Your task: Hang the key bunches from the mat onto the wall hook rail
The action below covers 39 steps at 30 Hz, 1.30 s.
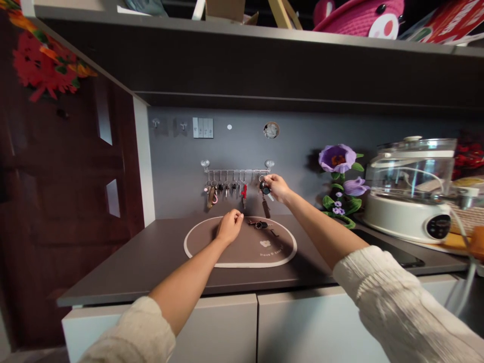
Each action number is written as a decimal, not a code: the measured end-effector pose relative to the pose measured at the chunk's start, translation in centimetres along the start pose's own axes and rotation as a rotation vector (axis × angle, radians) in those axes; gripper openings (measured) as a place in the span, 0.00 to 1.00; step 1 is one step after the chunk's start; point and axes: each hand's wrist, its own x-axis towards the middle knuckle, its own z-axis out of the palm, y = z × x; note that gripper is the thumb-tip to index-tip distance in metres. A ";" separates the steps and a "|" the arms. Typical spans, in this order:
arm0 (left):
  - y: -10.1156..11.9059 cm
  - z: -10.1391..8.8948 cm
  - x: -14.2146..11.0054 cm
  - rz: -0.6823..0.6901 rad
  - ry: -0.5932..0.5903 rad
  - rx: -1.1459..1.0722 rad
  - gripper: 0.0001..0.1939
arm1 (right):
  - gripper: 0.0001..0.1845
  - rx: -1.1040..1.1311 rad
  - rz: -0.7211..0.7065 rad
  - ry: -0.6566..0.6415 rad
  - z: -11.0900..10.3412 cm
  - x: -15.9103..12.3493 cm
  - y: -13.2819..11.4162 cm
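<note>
My right hand [278, 188] pinches the ring of a bunch of keys [266, 191] at the right end of a clear hook rail [236, 171] on the wall. Whether the ring touches a hook cannot be made out. Several other keys and key rings hang along the rail, among them a red key fob [244, 192]. Low over the brown oval mat [202, 244] is my left hand [229, 226], fingers curled closed; what they hold, if anything, is hidden. To its right, another bunch of keys [260, 225] lies on the mat.
Purple knitted flowers [338, 159] and a white appliance with a clear top [401, 217] stand on the right. A dark flat phone or tablet [401, 252] lies before the appliance. Overhead runs a loaded shelf [264, 65]. Switches [203, 128] sit above the rail.
</note>
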 end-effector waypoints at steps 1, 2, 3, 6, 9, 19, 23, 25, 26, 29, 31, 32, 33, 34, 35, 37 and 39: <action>0.0 0.0 0.0 -0.002 0.000 0.000 0.11 | 0.09 -0.009 0.000 0.018 0.1 0.4 0.1; 0.0 0.0 0.0 -0.004 0.001 0.001 0.11 | 0.09 -0.015 0.002 0.035 0.1 0.8 0.3; 0.0 0.0 0.0 -0.006 0.002 0.000 0.11 | 0.10 -0.021 0.006 0.051 0.2 1.2 0.5; 0.0 0.0 0.0 -0.014 0.006 -0.005 0.11 | 0.10 -0.044 0.029 0.087 0.4 2.4 1.2; 0.0 0.1 0.1 -0.015 0.010 -0.009 0.11 | 0.11 -0.047 0.041 0.110 0.8 3.4 1.8; -0.3 0.3 0.1 -0.005 0.020 -0.006 0.10 | 0.09 -0.162 0.050 0.256 2.2 4.7 2.9; -0.2 0.1 0.1 -0.017 0.016 -0.001 0.10 | 0.08 -0.252 0.007 0.364 2.1 5.9 4.1; -0.1 0.0 0.1 -0.021 0.012 -0.002 0.11 | 0.08 -0.315 -0.041 0.402 2.0 6.3 4.7; 0.0 0.0 0.1 -0.022 0.011 -0.003 0.10 | 0.08 -0.344 -0.058 0.422 2.0 6.5 5.0; 0.0 -0.1 0.1 -0.025 0.004 -0.010 0.10 | 0.08 -0.409 -0.060 0.497 2.0 6.5 5.3; 0.0 -0.1 0.1 -0.028 0.001 -0.012 0.10 | 0.08 -0.451 -0.062 0.539 2.2 6.4 5.4; 0.0 -0.1 0.1 -0.029 -0.001 -0.013 0.10 | 0.08 -0.469 -0.070 0.550 2.3 6.4 5.4; 0.0 -0.1 0.1 -0.029 -0.002 -0.012 0.10 | 0.08 -0.484 -0.081 0.554 2.3 6.3 5.4; 0.0 -0.1 0.1 -0.028 -0.002 -0.011 0.10 | 0.08 -0.495 -0.091 0.558 2.4 6.2 5.4; 0.0 -0.1 0.1 -0.027 0.000 -0.009 0.10 | 0.08 -0.503 -0.093 0.559 2.5 6.1 5.4; 0.0 -0.1 0.1 -0.025 0.003 -0.006 0.11 | 0.08 -0.510 -0.074 0.563 2.7 5.8 5.3; 0.0 -0.1 0.1 -0.024 0.005 -0.008 0.11 | 0.08 -0.510 -0.041 0.567 2.8 5.4 5.4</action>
